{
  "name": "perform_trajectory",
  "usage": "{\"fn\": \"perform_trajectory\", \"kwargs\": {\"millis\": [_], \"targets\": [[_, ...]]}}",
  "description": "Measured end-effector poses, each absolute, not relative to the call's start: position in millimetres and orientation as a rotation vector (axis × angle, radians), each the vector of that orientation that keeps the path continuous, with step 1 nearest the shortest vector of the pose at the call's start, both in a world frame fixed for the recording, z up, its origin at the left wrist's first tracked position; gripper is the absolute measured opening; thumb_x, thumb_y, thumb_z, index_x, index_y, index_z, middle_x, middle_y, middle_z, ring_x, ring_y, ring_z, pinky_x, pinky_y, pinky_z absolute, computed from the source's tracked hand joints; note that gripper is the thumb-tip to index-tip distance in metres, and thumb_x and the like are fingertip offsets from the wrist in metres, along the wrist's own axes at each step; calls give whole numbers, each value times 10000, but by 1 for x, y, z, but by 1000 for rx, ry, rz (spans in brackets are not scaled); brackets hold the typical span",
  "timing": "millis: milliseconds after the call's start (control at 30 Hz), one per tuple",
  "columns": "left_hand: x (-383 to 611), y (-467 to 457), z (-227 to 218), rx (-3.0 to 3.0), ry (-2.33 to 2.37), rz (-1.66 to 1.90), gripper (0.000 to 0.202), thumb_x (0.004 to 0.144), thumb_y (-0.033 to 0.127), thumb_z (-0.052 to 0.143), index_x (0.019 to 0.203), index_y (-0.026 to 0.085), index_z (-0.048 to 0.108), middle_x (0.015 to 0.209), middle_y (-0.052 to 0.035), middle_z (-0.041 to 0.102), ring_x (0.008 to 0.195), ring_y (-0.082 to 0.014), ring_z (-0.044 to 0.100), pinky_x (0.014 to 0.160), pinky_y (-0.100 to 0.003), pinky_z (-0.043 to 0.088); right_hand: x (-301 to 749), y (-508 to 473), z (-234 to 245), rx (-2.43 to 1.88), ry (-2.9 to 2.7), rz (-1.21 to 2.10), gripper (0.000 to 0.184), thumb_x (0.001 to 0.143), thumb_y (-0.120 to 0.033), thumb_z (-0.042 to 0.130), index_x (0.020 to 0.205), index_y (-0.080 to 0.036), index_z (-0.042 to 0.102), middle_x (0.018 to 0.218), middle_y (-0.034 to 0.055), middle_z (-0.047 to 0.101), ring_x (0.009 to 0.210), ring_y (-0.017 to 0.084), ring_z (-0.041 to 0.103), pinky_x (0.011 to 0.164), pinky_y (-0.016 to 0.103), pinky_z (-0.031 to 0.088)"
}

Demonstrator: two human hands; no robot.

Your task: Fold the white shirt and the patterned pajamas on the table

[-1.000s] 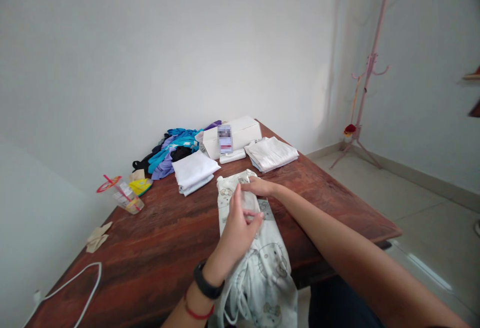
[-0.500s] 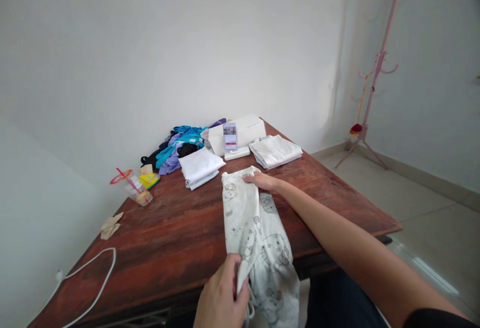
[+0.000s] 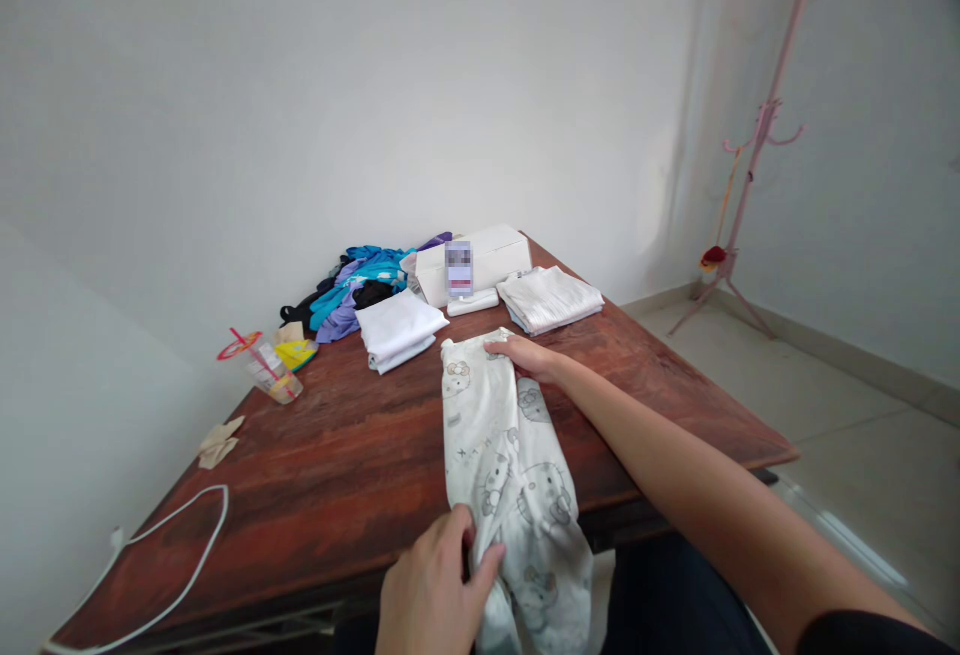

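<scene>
A white garment with a cartoon-cat print [image 3: 501, 445] lies lengthwise on the brown wooden table [image 3: 352, 455], its near end hanging over the front edge. My right hand [image 3: 523, 354] rests flat on its far end, fingers together and stretched out. At the table's near edge my left hand [image 3: 435, 590] pinches the garment's lower part, thumb and fingers closed on the cloth.
Behind the garment lie a folded white cloth [image 3: 399, 328], a folded striped cloth [image 3: 550, 298], a white box [image 3: 471, 260] with a phone [image 3: 459, 270] leaning on it, and a pile of blue, purple and black clothes [image 3: 349, 292]. A plastic cup [image 3: 264, 367] and white cable [image 3: 172, 550] sit left. A pink coat stand [image 3: 757, 125] is right.
My left hand has slid from the garment's middle down to its near end at the table edge and taken hold there. The garment now lies stretched out flatter. My right hand stayed put.
</scene>
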State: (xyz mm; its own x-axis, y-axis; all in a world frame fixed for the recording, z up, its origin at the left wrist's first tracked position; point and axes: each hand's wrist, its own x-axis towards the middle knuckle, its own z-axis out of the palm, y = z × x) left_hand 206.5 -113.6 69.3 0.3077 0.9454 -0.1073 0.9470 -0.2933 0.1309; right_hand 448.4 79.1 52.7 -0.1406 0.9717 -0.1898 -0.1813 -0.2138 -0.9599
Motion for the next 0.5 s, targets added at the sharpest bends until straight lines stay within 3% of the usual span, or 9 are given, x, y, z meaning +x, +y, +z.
{"fn": "perform_trajectory", "kwargs": {"millis": [133, 300, 500], "targets": [[202, -115, 72, 2442, 1715, -149, 200, 1001, 311, 475, 942, 244, 654, 869, -51, 756, 832, -253, 746, 617, -262, 384, 449, 77, 54, -1129, -1063, 1536, 220, 850, -345, 731, 914, -148, 656, 731, 57, 729, 674, 197, 681, 624, 294, 563], [227, -123, 81, 2450, 1630, -246, 229, 962, 276, 479, 906, 235, 697, 828, -77, 762, 842, -296, 752, 629, -288, 417, 450, 74, 56, -1127, -1066, 1537, 238, 839, -344, 748, 935, -144, 661, 761, 55, 742, 697, 198, 695, 647, 300, 571], [273, -132, 84, 2412, 1492, -354, 288, 945, 316, 510, 1059, 193, 744, 976, -177, 768, 917, -381, 737, 718, -393, 511, 450, 73, 59, -1123, -1032, 1582, 193, 855, -328, 712, 902, -143, 683, 818, 95, 765, 756, 230, 722, 672, 316, 577]]}}
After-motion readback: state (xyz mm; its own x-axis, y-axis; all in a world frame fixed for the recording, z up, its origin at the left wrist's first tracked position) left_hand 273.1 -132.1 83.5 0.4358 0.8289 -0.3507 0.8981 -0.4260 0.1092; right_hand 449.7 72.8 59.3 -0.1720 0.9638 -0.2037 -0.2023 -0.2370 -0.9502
